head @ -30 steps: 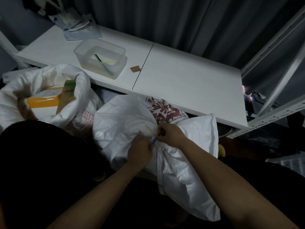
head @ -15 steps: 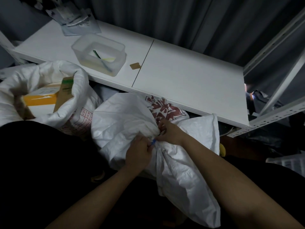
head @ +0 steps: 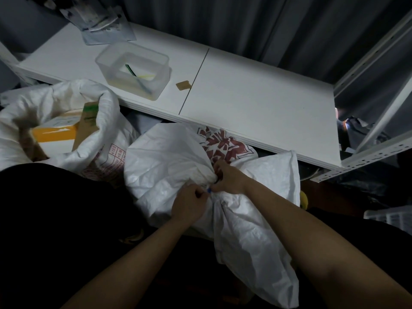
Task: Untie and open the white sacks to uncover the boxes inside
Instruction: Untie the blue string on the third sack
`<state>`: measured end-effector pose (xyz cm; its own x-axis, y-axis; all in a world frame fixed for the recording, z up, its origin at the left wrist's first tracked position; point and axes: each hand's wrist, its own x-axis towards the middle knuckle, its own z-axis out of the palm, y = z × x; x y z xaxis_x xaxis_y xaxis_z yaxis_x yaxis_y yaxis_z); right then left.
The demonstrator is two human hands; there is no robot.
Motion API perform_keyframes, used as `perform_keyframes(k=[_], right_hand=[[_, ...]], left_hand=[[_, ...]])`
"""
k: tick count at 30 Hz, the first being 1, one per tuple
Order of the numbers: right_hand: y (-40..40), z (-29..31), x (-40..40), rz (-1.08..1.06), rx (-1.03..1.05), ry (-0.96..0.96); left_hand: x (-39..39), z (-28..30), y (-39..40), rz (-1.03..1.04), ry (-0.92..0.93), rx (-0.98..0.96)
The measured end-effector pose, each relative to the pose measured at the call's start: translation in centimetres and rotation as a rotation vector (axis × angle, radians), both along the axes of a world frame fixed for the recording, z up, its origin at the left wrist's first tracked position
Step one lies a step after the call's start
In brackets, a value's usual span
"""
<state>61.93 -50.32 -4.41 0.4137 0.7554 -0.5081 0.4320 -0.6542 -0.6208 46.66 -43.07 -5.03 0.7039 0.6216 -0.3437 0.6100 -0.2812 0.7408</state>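
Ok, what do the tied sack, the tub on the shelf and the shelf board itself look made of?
The tied sack looks like woven plastic, white with red print: it holds sharp creases and has a slight sheen. The tub seems frosted translucent plastic, since the sticks inside show blurred through its wall. The shelf board looks like white laminated panel, matt and smooth, with a layered front edge; its core cannot be told.

An opened sack (head: 66, 130) holding boxes (head: 55, 132) lies left of the tied sack (head: 169, 166), before the table (head: 256, 103).
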Motion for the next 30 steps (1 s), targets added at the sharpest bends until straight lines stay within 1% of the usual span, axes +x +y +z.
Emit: perform_keyframes(k=[4,9,16,18,20,22,23,25,26,27,28,29,30], right_hand=[[0.0,-0.7,0.6,-0.009,0.009,0.027],[-0.1,-1.5,0.8,-0.023,0.040,0.035],[-0.5,-1.6,1.2,-0.053,0.067,0.074],[-0.6,-0.8,1.2,-0.020,0.056,0.008],[-1.3,0.7,0.8,0.066,0.026,-0.147],[-2.8,2.0,0.1,0.179,-0.083,-0.320],[-3.8,2.8,-0.2,0.249,-0.190,-0.386],[-5.5,3.9,-0.8,0.328,-0.375,-0.469],[-6.0,4.2,-1.0,0.342,-0.417,-0.498],[-6.2,4.7,-1.1,0.362,-0.430,-0.534],[-6.3,4.8,-1.1,0.413,-0.430,-0.573],[-6.2,5.2,-0.9,0.490,-0.424,-0.616],[-6.0,5.7,-0.6,0.596,-0.383,-0.699]], left_hand=[[0.4,-0.4,0.0,0.048,0.031,-0.045],[1.1,-0.5,-0.8,0.112,0.025,-0.031],[1.1,-0.5,-0.8,0.081,0.030,0.031],[0.8,-0.3,-0.6,0.022,0.054,0.076],[0.5,0.7,-0.6,-0.091,0.109,0.163],[0.7,2.1,-0.6,-0.250,0.127,0.380],[1.0,3.2,-0.3,-0.297,0.075,0.499],[2.6,5.2,0.9,-0.397,-0.096,0.672],[3.8,5.8,1.6,-0.538,-0.136,0.719],[5.2,6.1,2.3,-0.735,-0.111,0.725],[6.7,6.3,2.6,-0.932,-0.007,0.709],[8.0,6.5,2.8,-1.091,0.178,0.671],[9.0,6.7,2.8,-1.193,0.362,0.626]])
